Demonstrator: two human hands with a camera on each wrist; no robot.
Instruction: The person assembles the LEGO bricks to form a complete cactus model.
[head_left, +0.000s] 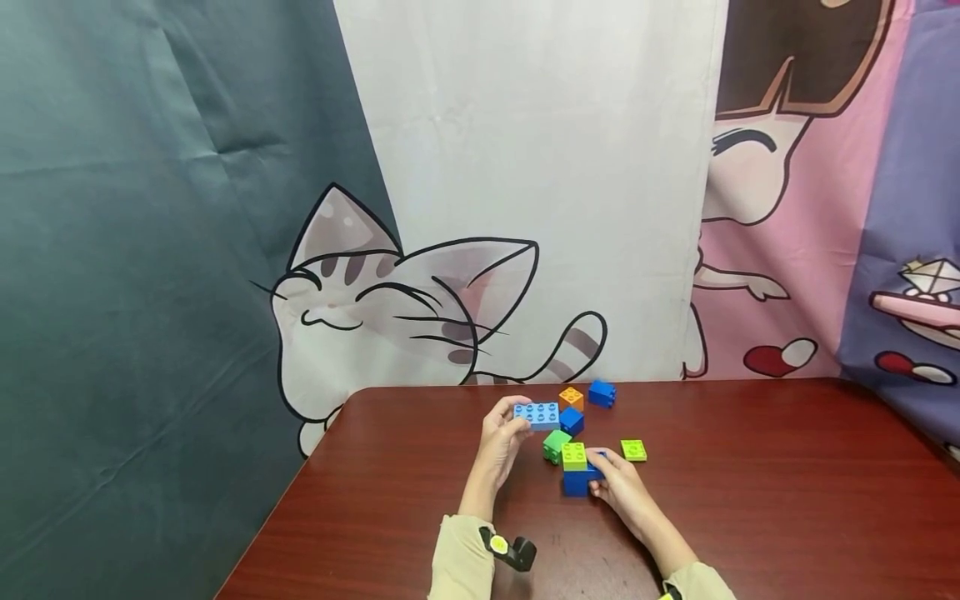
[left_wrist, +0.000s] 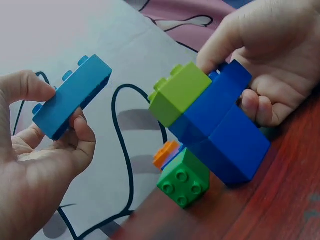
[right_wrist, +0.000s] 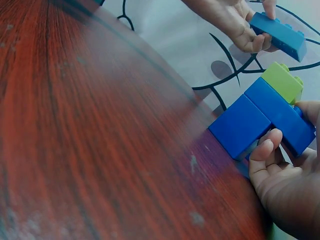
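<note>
My left hand (head_left: pixel 501 446) pinches a light-blue toy building brick (head_left: pixel 537 415), eight-studded and raised above the table. The thumb lies on one side of it and the fingers on the other, as the left wrist view shows. In my right hand (head_left: pixel 621 487) is a small stack of bricks: a dark-blue block (left_wrist: pixel 232 145) at the bottom, a longer dark-blue brick (right_wrist: pixel 280 115) across it, and a lime-green brick (head_left: pixel 573 456) on one end. My right fingers grip the overhanging end of the longer brick. A gap separates the light-blue brick from the stack.
Beyond the stack, a green brick (head_left: pixel 557 446), a dark-blue brick (head_left: pixel 572 421) and an orange brick (head_left: pixel 571 398) sit close together. Another blue brick (head_left: pixel 602 393) lies near the table's back edge. A flat lime-green piece (head_left: pixel 633 451) rests right of them on the brown table (head_left: pixel 750 500).
</note>
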